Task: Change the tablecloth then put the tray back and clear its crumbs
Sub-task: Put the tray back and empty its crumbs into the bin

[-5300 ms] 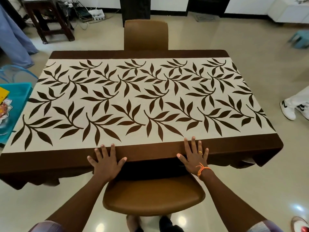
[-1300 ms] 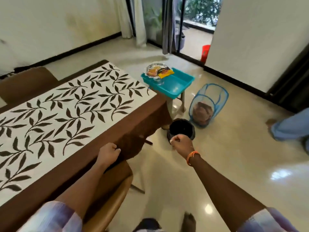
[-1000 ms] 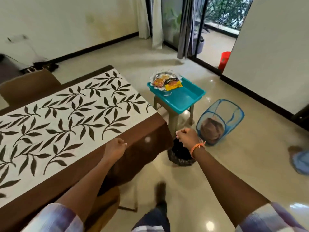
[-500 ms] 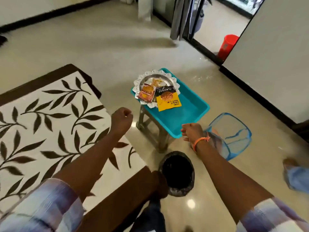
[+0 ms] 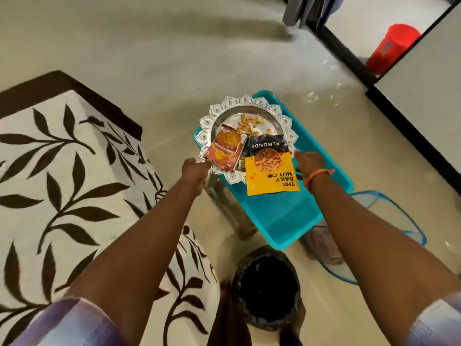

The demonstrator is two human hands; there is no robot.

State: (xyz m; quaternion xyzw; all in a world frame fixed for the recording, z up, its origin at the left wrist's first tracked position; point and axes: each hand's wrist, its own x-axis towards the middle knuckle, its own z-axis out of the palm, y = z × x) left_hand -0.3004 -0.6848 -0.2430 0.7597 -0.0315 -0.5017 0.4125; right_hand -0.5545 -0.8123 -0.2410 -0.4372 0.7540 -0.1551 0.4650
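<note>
Pale glossy floor fills the room, with the leaf-print tablecloth (image 5: 57,186) spread over the table at the left. Right of it the left hand (image 5: 195,168) grips the near-left rim of the silver tray (image 5: 249,102), which sits on a teal bin (image 5: 282,216) and carries an orange packet (image 5: 224,148), an almond packet (image 5: 270,168) and crumbs (image 5: 245,124). At the tray's right edge the right hand (image 5: 308,162) has fingers hidden, grip impossible to tell, and a black wastebasket (image 5: 268,288) stands below

Both hands reached silver tray (image 5: 284,120) rim.
</note>
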